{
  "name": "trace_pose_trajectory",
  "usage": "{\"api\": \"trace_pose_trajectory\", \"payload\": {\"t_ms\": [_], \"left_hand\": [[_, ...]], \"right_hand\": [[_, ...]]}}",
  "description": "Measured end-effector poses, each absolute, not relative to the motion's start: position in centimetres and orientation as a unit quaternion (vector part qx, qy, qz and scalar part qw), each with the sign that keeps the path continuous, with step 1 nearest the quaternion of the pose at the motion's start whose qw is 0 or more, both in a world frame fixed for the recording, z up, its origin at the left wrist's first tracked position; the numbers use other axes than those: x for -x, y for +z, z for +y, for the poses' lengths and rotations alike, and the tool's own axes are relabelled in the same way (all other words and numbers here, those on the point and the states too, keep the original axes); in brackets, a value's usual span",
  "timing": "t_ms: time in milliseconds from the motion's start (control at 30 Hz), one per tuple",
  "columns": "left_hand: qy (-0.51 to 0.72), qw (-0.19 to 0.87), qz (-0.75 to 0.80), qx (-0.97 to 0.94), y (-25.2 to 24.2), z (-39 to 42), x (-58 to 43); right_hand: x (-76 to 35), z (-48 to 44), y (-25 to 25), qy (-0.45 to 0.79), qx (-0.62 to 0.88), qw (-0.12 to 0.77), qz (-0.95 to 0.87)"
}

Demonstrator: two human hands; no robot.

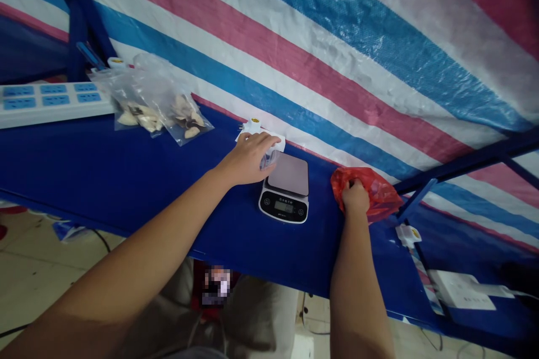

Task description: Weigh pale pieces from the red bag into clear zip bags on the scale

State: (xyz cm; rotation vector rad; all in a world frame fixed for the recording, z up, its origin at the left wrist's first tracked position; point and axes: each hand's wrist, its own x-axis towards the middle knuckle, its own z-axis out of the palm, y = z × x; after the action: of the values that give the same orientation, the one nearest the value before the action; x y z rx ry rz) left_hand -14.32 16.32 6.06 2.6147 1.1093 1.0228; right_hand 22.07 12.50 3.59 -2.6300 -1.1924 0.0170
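Observation:
My left hand [249, 160] is closed at the left edge of a small kitchen scale [288, 175], with crumpled clear plastic [268, 160], apparently a bag, under its fingers. The scale has a flat square plate and a black panel; its display digits are too faint to read. To the right, my right hand [356, 196] reaches into the mouth of a red plastic bag [379, 193]. Its fingertips are sunk in the bag, so their grip and the contents are hidden. Clear zip bags [164, 109] with pale dried slices lie at the left back.
A white power strip [54, 102] with blue sockets lies at the far left. White plugs [254, 122] sit behind my left hand. At the right are another plug [407, 234] and a white box [461, 290]. A striped tarp [269, 50] rises behind the blue table [236, 230].

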Motion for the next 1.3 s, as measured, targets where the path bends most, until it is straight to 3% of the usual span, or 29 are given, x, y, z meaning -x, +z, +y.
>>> {"api": "trace_pose_trajectory", "payload": {"t_ms": [633,1300], "left_hand": [[0.332,0.071,0.371,-0.864,6.1,16.3,14.3],[0.361,0.084,0.345,-0.862,6.5,16.1,14.5]], "right_hand": [[-22.1,13.0,3.7,0.023,0.902,0.082,-0.423],[-23.6,10.8,5.8,-0.040,0.899,0.112,-0.422]]}}
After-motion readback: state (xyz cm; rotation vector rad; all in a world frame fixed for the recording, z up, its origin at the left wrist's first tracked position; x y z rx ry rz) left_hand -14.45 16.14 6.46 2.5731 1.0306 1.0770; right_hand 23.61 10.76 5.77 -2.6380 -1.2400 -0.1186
